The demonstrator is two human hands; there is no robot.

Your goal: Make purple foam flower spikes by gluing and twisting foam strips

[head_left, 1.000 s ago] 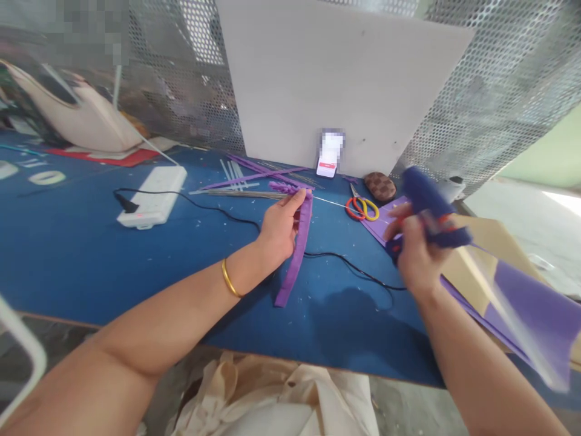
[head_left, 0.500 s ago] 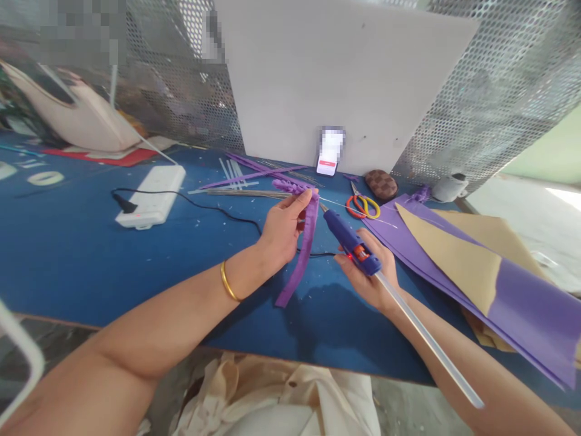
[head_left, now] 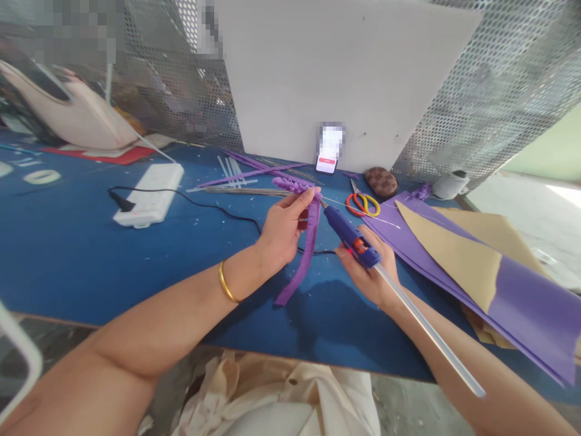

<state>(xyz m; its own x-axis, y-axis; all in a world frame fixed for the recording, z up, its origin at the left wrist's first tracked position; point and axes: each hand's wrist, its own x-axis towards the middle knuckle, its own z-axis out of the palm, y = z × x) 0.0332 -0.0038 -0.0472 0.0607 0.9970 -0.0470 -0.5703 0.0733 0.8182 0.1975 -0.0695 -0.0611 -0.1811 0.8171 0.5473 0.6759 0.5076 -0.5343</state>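
Note:
My left hand (head_left: 281, 229) pinches the top of a fringed purple foam strip (head_left: 303, 254) whose lower end trails down to the blue table (head_left: 77, 254). The strip's top wraps round a thin wire stem with a purple flower spike (head_left: 290, 184) lying behind it. My right hand (head_left: 370, 269) grips a blue glue gun (head_left: 347, 233) with a long clear glue stick (head_left: 426, 330) poking out of its back. The gun's nozzle points at the top of the strip, right by my left fingertips.
A black cord (head_left: 218, 209) runs from a white power strip (head_left: 149, 195) toward the gun. Scissors with red and yellow handles (head_left: 363, 204), a phone (head_left: 329, 151) against a white board, purple and tan sheets (head_left: 472, 260), thin sticks (head_left: 240, 175) and a thread spool (head_left: 449, 184) lie around.
My right hand swung the glue gun in from the right and brought its nozzle up to the top of the strip. My left hand has stayed almost still with the strip.

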